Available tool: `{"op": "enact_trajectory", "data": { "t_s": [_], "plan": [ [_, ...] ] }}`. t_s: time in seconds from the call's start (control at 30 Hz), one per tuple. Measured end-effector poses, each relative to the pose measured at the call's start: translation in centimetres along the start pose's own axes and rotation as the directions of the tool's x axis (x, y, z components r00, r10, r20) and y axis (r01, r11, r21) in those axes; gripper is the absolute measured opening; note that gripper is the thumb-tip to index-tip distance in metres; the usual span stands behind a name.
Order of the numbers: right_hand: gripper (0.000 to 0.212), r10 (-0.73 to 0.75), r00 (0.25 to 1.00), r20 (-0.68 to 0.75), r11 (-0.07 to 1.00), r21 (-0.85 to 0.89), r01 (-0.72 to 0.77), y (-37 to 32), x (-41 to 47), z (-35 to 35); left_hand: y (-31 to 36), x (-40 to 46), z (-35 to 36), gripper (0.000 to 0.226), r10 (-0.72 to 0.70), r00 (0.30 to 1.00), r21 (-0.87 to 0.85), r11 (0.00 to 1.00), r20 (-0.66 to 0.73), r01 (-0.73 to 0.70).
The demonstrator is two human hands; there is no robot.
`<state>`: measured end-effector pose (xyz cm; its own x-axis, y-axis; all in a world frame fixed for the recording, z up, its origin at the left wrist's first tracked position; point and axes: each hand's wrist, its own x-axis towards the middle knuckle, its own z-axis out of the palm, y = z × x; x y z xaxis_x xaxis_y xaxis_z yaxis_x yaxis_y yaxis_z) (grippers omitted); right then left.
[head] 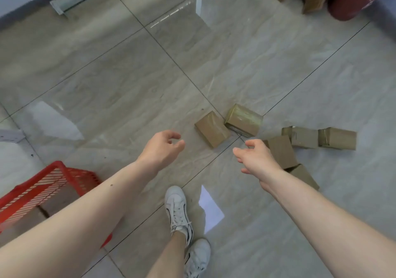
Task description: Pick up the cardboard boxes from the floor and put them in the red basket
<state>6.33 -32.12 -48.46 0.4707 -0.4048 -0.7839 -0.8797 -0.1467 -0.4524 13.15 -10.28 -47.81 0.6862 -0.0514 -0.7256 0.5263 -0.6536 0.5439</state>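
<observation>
Both hands empty: left hand loosely curled, right hand half open. Nearest cardboard box lies on the floor at 1 o'clock of the left hand, others at 3 o'clock. Red basket at 8 o'clock. Boxes look light, stiff, with slick tape; grip across the short sides.

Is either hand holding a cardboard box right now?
No: the left hand and right hand both hang open and empty above the glossy grey tiled floor, short of the small brown cardboard boxes.
</observation>
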Motion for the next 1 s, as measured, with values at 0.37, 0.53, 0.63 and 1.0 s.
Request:
{"op": "enact_trajectory", "data": {
  "t_s": [0.37, 0.53, 0.63, 1.0],
  "plan": [
    [0.063, 0.101, 0.995, 0.025, 0.995, -0.007, -0.101, -0.1, 11.3, -0.2, 3.6, 9.5, 5.6, 0.047, 0.014, 0.998, 0.165, 0.986, 0.068, -0.025],
    [0.065, 0.143, 0.987, 0.074, 0.990, -0.015, -0.142, 2.0, 17.7, 0.8, 2.8, 15.4, 10.3, 0.055, 0.035, 0.995, 0.222, 0.973, 0.092, -0.055],
    [0.071, 0.176, 0.978, 0.109, 0.984, -0.023, -0.174, 3.7, 21.4, 2.2, 1.4, 19.3, 13.2, 0.061, 0.036, 0.994, 0.216, 0.975, 0.099, -0.057],
    [0.042, 0.305, 0.901, 0.310, 0.942, 0.039, -0.332, 7.4, 30.3, 6.9, -3.2, 30.3, 19.1, 0.077, -0.040, 0.994, 0.250, 0.968, 0.105, 0.013]
  ]
}}
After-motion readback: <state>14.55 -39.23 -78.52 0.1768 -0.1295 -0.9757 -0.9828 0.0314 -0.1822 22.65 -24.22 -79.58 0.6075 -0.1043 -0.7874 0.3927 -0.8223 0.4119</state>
